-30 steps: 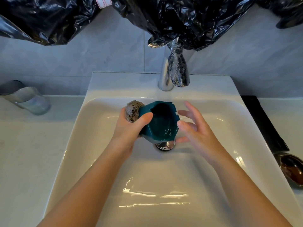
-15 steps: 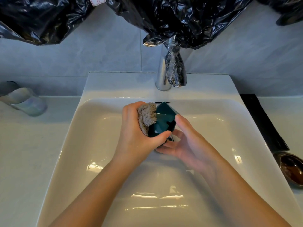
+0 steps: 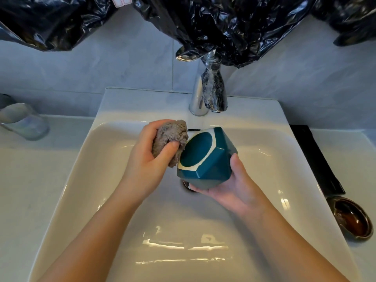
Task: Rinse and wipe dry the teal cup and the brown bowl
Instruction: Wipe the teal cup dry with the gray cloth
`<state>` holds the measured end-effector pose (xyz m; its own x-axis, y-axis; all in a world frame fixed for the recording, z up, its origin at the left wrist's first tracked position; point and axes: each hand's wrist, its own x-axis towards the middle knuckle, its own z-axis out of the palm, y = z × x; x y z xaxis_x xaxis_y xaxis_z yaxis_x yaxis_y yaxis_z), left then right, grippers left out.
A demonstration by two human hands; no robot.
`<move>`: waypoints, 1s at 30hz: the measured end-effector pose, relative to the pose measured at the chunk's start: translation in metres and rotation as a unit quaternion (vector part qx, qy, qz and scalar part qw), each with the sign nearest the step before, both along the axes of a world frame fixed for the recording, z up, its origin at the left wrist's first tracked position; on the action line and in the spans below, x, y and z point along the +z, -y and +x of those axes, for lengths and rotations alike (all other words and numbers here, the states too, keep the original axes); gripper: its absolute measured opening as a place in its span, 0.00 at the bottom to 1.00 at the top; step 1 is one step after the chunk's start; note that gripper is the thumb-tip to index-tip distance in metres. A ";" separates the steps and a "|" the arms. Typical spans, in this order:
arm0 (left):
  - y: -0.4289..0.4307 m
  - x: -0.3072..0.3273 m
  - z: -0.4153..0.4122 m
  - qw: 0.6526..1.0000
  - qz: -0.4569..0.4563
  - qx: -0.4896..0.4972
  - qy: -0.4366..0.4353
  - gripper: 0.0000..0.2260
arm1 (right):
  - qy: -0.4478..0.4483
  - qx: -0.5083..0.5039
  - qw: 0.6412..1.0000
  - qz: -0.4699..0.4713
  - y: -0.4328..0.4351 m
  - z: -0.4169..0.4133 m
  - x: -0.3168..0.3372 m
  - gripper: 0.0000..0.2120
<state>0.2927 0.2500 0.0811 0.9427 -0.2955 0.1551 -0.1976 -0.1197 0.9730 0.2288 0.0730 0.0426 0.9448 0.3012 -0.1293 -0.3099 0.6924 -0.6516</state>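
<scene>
The right hand point(image 3: 234, 188) cradled the teal cup point(image 3: 207, 159) from beneath over the sink point(image 3: 142, 102), thumb curled against its side, base tipped up toward the camera; the left hand point(image 3: 146, 159) clutched a wadded grey-brown cloth point(image 3: 169, 139) touching the cup's base edge; the brown bowl point(image 3: 352, 218) sat on the counter point(image 3: 350, 159) at right; a pink-edged label point(image 3: 120, 0) on the black plastic point(image 3: 223, 27) was too cropped to read.

We view the scene from one head-worn wide-angle camera, facing forward and steeply down into the sink point(image 3: 67, 180) from close above. The tap point(image 3: 197, 98) and tiled wall point(image 3: 122, 64) mark the frame's far, upper edge.
</scene>
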 end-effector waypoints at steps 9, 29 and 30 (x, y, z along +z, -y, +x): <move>-0.008 -0.002 0.006 0.991 0.089 -0.096 0.003 0.16 | 0.020 0.055 0.981 -0.187 0.001 -0.001 -0.001 0.55; -0.008 0.002 -0.005 0.927 0.174 -0.181 0.280 0.21 | 0.010 -0.111 0.983 -0.147 0.005 0.002 -0.006 0.43; -0.008 0.001 -0.004 0.923 0.182 -0.181 0.286 0.21 | 0.011 -0.115 0.983 -0.140 0.005 0.003 -0.007 0.42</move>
